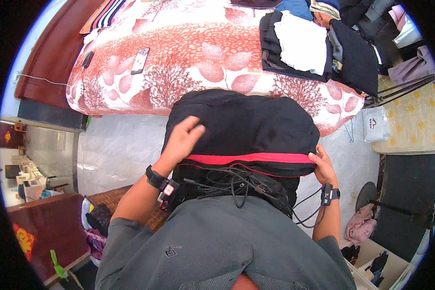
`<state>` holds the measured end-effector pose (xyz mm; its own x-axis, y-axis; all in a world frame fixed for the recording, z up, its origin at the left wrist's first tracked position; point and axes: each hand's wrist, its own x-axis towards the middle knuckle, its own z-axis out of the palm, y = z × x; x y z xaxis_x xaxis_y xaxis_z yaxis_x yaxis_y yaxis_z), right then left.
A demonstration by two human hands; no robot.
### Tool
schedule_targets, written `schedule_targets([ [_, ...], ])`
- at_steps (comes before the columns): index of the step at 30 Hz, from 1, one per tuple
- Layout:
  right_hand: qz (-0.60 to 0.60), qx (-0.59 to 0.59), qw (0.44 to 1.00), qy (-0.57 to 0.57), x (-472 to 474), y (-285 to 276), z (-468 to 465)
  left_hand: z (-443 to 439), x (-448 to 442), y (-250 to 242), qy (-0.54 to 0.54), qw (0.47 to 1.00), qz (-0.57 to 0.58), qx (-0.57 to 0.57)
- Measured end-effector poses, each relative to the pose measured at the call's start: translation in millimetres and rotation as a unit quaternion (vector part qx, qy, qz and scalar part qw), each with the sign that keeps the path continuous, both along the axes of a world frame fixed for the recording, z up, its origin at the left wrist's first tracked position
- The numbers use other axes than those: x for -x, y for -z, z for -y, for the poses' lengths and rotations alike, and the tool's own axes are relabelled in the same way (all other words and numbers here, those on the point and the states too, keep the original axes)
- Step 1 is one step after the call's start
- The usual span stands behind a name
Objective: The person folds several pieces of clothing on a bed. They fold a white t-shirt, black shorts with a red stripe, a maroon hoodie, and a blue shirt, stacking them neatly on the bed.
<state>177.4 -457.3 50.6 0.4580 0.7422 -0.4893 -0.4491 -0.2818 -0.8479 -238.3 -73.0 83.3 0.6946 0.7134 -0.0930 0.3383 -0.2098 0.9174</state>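
A black cloth garment with a red stripe (239, 127) lies spread in front of me, between my lap and the edge of the bed. My left hand (183, 139) rests over its left part, thumb and forefinger apart, gripping no fold that I can see. At the right end of the red stripe, the edge of the cloth is pinched between the thumb and fingers of my right hand (322, 163). Black cables (235, 185) lie in loops just below the garment, by my waist.
A patterned bedspread (217, 47) covers the bed ahead. On it are a phone (140, 61), a white folded garment (301, 41) on dark clothes, and a striped cloth (107, 16). A white bag (375, 124) stands at the right; an open drawer (366, 250) is at the lower right.
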Motion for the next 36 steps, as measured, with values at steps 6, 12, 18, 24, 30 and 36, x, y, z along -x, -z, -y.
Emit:
schedule_targets([
  [6, -0.023, 0.007, 1.000, 0.004, -3.3, 10.5, 1.8, -36.8, 41.4, 2.7, -0.173, 0.877, 0.244, 0.376],
  [12, -0.028, -0.017, 0.999, 0.009, -1.2, 12.2, -0.9, -31.0, 48.2, 1.8, -0.141, 0.832, 0.318, 0.432],
  [18, -0.022, -0.012, 1.000, 0.008, 0.3, 8.4, -0.1, -18.9, 37.4, 1.2, -0.090, 0.858, 0.314, 0.395],
  [24, -0.022, -0.013, 1.000, 0.008, 2.5, 10.1, 0.9, -11.6, 41.3, 3.0, -0.054, 0.884, 0.300, 0.355],
  [30, -0.020, -0.017, 0.999, 0.026, 5.2, 9.0, 0.1, -10.2, 44.7, 2.8, -0.041, 0.892, 0.291, 0.344],
  [36, -0.026, -0.021, 0.999, 0.022, 4.2, 8.9, 1.8, -8.0, 36.2, -9.2, -0.076, 0.899, 0.292, 0.318],
])
